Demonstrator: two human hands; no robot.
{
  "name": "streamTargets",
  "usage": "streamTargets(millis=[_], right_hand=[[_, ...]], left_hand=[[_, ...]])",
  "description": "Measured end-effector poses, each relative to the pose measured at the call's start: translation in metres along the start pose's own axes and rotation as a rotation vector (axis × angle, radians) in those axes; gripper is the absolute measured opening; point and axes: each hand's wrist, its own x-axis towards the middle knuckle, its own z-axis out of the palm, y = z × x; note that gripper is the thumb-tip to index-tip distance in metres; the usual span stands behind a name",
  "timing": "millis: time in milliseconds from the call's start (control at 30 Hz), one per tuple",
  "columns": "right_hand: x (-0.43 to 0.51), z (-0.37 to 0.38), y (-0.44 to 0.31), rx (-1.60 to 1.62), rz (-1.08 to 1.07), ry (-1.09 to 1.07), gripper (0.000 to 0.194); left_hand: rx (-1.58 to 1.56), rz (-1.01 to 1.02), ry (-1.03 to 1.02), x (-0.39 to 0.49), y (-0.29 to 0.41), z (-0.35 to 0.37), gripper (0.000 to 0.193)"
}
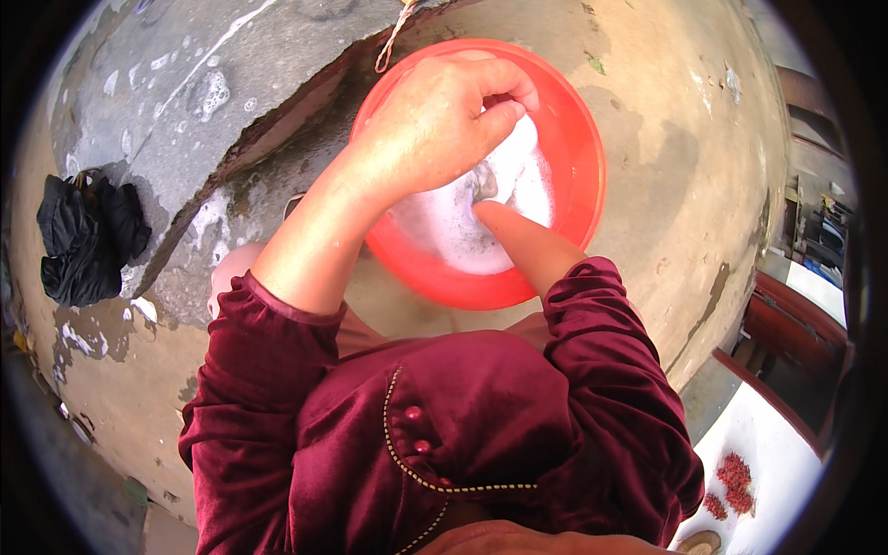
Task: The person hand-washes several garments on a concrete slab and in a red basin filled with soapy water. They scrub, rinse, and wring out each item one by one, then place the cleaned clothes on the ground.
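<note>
A red plastic basin (583,208) sits on the concrete floor in front of me, holding soapy water thick with white suds (479,257). My left hand (451,111) is over the far part of the basin, its fingers curled and the thumb near the forefinger. Whether it grips anything cannot be made out. Slanting in from the right, my right forearm (534,246) reaches into the suds, and the hand at its end is hidden there. A greyish patch (484,182), perhaps wet cloth, shows in the foam between the two.
At the left is a raised stone slab (229,90) with a rough edge, wet and spotted with foam. Black cloth (87,239) lies bunched on its corner. A twisted cord (395,38) hangs by the basin's far rim. Reddish clusters (735,479) lie on a white surface, lower right.
</note>
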Motion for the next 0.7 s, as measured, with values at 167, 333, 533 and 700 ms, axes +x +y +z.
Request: streamTargets(millis=[167, 333, 533, 700], right_hand=[[-0.022, -0.007, -0.046, 0.36, -0.338, -0.111, 0.035], [-0.063, -0.084, -0.037, 0.627, -0.41, 0.246, 0.034], [-0.053, -0.131, -0.015, 0.507, -0.172, 0.756, 0.033], [0.022, -0.099, -0.024, 0.204, 0.013, 0.839, 0.033]], left_hand=[[0.005, -0.008, -0.006, -0.001, 0.002, 0.002, 0.014], [-0.019, -0.018, 0.007, -0.005, 0.002, 0.0, 0.014], [-0.005, 0.044, 0.026, -0.003, 0.0, 0.001, 0.014], [-0.044, 0.019, 0.004, -0.001, -0.002, 0.004, 0.014]])
